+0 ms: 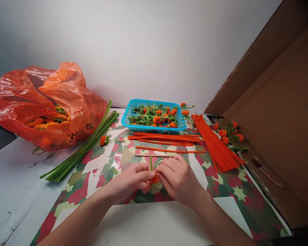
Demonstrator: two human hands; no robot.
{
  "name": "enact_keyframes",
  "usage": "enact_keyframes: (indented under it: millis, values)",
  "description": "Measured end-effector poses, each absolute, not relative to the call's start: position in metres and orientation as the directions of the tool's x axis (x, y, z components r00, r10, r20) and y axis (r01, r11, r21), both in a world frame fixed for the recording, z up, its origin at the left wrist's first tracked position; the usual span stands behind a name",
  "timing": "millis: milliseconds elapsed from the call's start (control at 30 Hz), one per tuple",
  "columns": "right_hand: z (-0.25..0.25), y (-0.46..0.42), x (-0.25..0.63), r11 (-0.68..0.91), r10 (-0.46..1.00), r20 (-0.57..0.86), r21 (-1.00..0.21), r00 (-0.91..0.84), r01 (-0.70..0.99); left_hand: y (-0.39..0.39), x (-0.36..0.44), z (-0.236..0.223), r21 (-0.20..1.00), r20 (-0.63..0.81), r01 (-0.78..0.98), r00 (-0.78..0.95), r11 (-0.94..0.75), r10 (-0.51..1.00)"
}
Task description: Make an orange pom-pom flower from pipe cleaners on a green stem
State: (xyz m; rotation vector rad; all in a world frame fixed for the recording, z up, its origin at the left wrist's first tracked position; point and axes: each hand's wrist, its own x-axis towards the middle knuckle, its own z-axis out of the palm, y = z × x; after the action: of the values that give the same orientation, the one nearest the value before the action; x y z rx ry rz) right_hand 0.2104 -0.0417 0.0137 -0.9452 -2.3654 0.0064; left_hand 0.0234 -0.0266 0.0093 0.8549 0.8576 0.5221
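My left hand is closed, pinching a small orange pipe-cleaner pumpkin with a short green pipe-cleaner stem standing up from it. Right beside it, the fingers of my right hand are closed at the pumpkin's right side; what exactly they pinch is hidden. Beyond the hands lie a thin wooden stick and a single orange pipe cleaner. Behind these is a small bunch of orange pipe cleaners. A finished orange pumpkin with green leaves lies to the left on its wire.
A blue basket holds several small pumpkins and green pieces. Green pipe cleaners and an orange plastic bag are at left. At right are an orange bundle, more pumpkins, a cutter and a cardboard wall.
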Motion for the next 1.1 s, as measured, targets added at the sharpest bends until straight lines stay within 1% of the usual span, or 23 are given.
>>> enact_keyframes:
  millis: [133, 200, 267, 400, 467, 533, 633, 733, 800, 1000, 1100]
  values:
    - [0.007, -0.039, 0.209, 0.683, 0.688, 0.541, -0.256, -0.484, 0.684, -0.025, 0.025, 0.009, 0.875, -0.381, -0.065, 0.519, 0.480, 0.765]
    - [0.007, -0.039, 0.209, 0.657, 0.724, 0.520, -0.320, -0.453, 0.683, -0.025, 0.026, 0.009, 0.893, -0.356, -0.075, 0.486, 0.443, 0.798]
    - [0.009, -0.040, 0.208, 0.612, 0.780, 0.459, -0.419, -0.426, 0.671, -0.026, 0.028, 0.010, 0.913, -0.318, -0.085, 0.465, 0.399, 0.826]
    - [0.014, -0.043, 0.208, 0.489, 0.870, 0.291, -0.622, -0.399, 0.611, -0.028, 0.030, 0.008, 0.953, -0.215, -0.099, 0.444, 0.286, 0.870]
    - [0.017, -0.043, 0.208, 0.437, 0.889, 0.237, -0.694, -0.392, 0.572, -0.029, 0.029, 0.006, 0.973, -0.160, -0.087, 0.419, 0.215, 0.894]
    - [0.019, -0.043, 0.209, 0.393, 0.904, 0.204, -0.742, -0.376, 0.544, -0.028, 0.028, 0.005, 0.984, -0.119, -0.075, 0.403, 0.162, 0.907]
    - [0.023, -0.041, 0.212, 0.380, 0.906, 0.194, -0.764, -0.377, 0.521, -0.028, 0.027, 0.005, 0.984, -0.116, -0.075, 0.401, 0.159, 0.909]
    - [0.026, -0.041, 0.214, 0.413, 0.890, 0.207, -0.745, -0.407, 0.524, -0.027, 0.027, 0.007, 0.976, -0.155, -0.078, 0.393, 0.201, 0.906]
    - [0.026, -0.041, 0.215, 0.415, 0.886, 0.202, -0.746, -0.418, 0.520, -0.028, 0.028, 0.007, 0.976, -0.157, -0.082, 0.391, 0.204, 0.907]
    - [0.023, -0.042, 0.213, 0.371, 0.892, 0.189, -0.825, -0.411, 0.425, -0.029, 0.028, 0.006, 0.987, -0.075, -0.099, 0.405, 0.125, 0.911]
    - [0.023, -0.041, 0.212, 0.365, 0.897, 0.193, -0.832, -0.397, 0.418, -0.031, 0.028, 0.006, 0.993, -0.051, -0.076, 0.434, 0.093, 0.900]
